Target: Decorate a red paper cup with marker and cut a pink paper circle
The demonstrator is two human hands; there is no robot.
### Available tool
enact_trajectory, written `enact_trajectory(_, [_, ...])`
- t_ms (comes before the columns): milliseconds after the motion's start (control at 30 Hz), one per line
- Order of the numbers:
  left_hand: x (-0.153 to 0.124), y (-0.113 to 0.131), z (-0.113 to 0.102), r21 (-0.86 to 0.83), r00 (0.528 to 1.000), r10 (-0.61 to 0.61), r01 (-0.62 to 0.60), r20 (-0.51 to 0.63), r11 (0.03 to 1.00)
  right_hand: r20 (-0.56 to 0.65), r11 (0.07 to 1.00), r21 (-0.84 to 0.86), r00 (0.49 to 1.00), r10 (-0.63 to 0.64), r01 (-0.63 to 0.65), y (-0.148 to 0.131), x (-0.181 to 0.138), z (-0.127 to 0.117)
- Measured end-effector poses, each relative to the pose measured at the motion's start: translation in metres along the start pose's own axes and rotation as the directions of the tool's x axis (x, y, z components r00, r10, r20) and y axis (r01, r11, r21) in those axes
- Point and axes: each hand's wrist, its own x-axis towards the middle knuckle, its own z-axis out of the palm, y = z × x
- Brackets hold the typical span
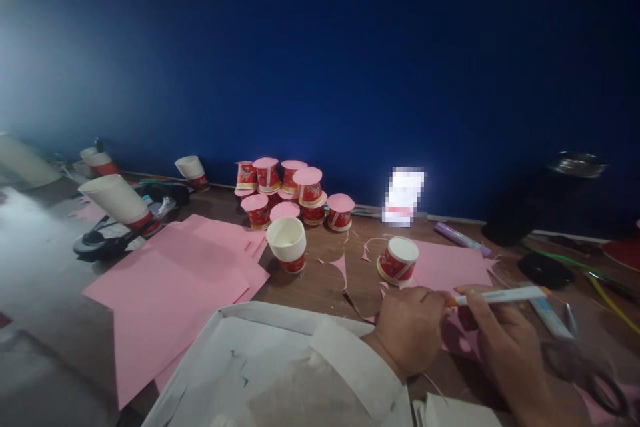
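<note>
**Keep the pen (pixel 510 295) in line**

Your right hand (pixel 515 335) pinches it between thumb and fingers, above the pink paper (pixel 447 263). Your left hand (pixel 414 327) curls at its inner orange end; whether that hand grips it, I cannot tell. Work straight along the barrel, and hold your knuckles off the upside-down cup (pixel 397 261) just behind.

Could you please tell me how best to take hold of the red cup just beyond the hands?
I'd probably take the cup by its side walls, from above: it stands narrower white end up, with nothing on top.
</note>
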Motion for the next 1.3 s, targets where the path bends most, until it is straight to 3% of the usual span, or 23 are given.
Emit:
enact_trajectory(467, [-0.001,0.000,0.002,0.048,0.999,0.028,-0.027,-0.018,0.998,0.024,0.999,0.005,0.999,0.038,-0.038,-0.002,0.001,0.000])
enact_trajectory(800, [0.000,0.001,-0.001,0.031,0.999,0.032,-0.031,-0.033,0.999,0.013,1.000,-0.007,1.000,-0.002,0.002,0.004,0.002,0.000])
enact_trajectory(1300, [0.000,-0.001,0.000,0.021,0.995,0.040,-0.039,-0.088,0.999,0.012,1.000,-0.008,1.000,0.006,-0.006,-0.013,-0.002,-0.001])
